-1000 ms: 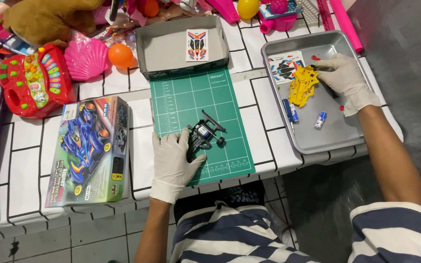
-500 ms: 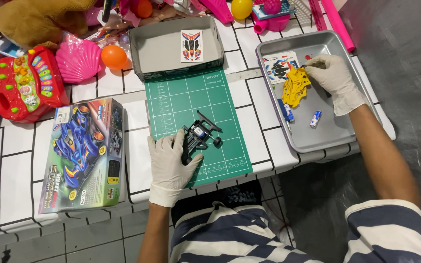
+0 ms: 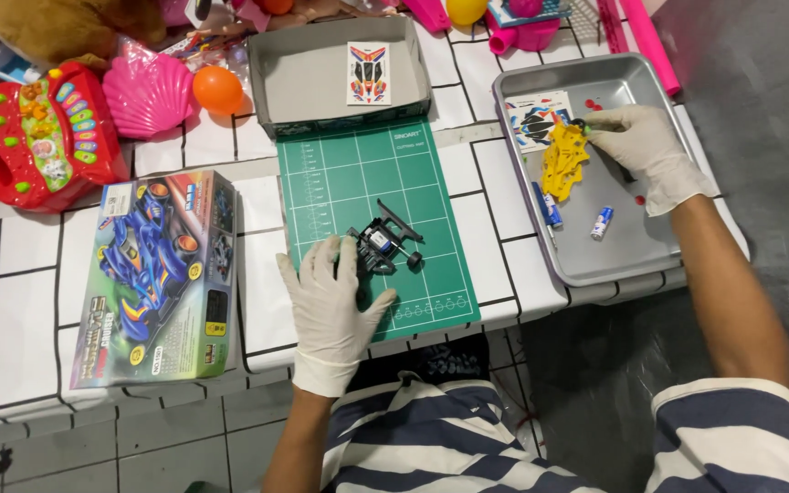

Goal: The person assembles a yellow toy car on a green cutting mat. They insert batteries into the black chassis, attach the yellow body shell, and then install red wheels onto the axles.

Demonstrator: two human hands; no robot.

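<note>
A: Left hand (image 3: 332, 310)?
B: Gloved, fingers spread, resting flat on the green cutting mat (image 3: 372, 219), fingertips touching the black toy car chassis (image 3: 383, 248) mid-mat. Not clamped.
A: Right hand (image 3: 643, 151)?
B: In the metal tray (image 3: 623, 256) on the desk, fingertips pinched on a small dark piece just beside the yellow parts frame (image 3: 562, 162).
A: Handling?
B: Chassis looks light, stiff plastic, thin bits likely fragile; best held by its sides. Two small batteries (image 3: 550, 206) lie near the frame.

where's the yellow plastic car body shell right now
The yellow plastic car body shell lies in the metal tray on the right, beside the gloved right hand and above a blue battery.
</note>
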